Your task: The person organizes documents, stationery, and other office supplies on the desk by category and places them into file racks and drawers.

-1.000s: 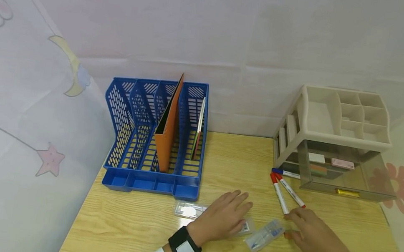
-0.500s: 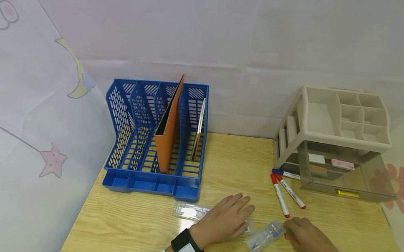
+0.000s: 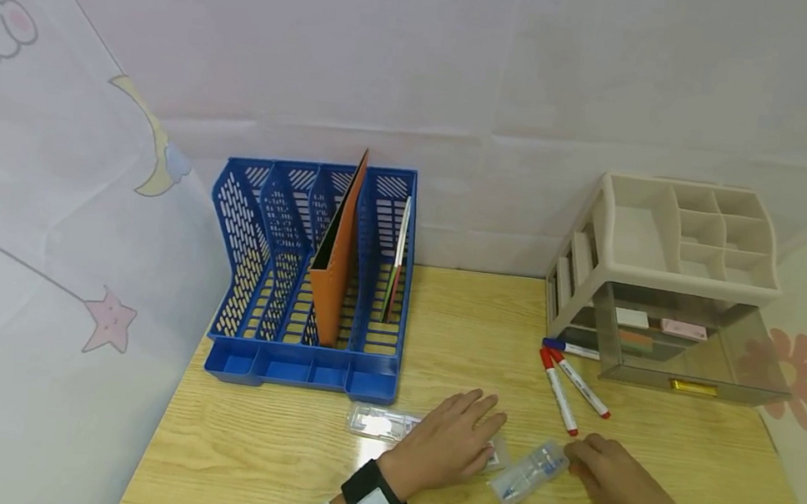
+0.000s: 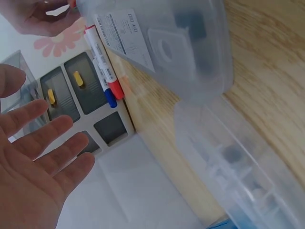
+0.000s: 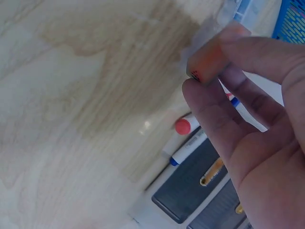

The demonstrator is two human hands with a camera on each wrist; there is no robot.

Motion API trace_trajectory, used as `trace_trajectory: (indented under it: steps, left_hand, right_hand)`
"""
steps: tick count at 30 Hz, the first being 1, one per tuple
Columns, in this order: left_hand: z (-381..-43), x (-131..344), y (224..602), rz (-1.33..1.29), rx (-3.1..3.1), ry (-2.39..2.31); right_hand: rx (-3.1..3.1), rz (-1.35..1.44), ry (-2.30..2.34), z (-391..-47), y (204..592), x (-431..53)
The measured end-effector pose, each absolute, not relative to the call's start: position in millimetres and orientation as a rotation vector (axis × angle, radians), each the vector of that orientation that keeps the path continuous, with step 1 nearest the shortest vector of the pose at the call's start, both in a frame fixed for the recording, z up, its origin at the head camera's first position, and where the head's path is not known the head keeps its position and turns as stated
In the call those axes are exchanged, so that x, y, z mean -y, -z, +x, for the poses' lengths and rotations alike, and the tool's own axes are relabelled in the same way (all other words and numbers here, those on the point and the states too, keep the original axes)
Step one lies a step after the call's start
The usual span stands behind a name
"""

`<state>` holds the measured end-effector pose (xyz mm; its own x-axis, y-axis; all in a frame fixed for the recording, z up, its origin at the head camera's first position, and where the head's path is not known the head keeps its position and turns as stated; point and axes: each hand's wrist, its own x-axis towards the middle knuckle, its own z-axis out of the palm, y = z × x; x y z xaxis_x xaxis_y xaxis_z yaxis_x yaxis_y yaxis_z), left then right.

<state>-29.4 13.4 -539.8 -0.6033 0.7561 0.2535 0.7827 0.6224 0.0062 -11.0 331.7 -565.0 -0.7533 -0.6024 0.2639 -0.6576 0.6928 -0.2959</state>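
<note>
My right hand (image 3: 606, 474) pinches a small orange block that looks like an eraser (image 5: 209, 59), with dark print on one end, between thumb and fingertips. In the head view the hand hides the block. Just left of those fingers lies a clear plastic case (image 3: 531, 474) with small blue items inside. My left hand (image 3: 444, 442) extends over a longer clear case (image 3: 375, 422) and covers its middle. Its fingers are straight and spread, holding nothing, as the left wrist view shows. Two red markers (image 3: 560, 393) and a blue marker (image 3: 580, 349) lie beyond the right hand.
A blue rack (image 3: 304, 353) holding an orange folder (image 3: 330, 285) and thin booklets (image 3: 396, 268) stands at the back left. At the back right, a cream organiser (image 3: 695, 281) has its transparent drawer (image 3: 693, 380) pulled out, with white, pink and orange small blocks inside.
My right hand has closed its fingers round the orange block, which showed beside its fingertips earlier. The left hand has shifted only slightly.
</note>
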Motion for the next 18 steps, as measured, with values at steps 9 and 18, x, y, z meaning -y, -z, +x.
trace_trajectory:
  steps: [9,18]
  left_hand:
    - [-28,-16,541,-1.259,2.643,0.135]
    - [-28,-22,535,-1.275,2.613,0.122]
  right_hand:
    - [2.606,1.007,-0.487,-12,540,-326]
    - [2.476,1.004,-0.400,-17,497,-316]
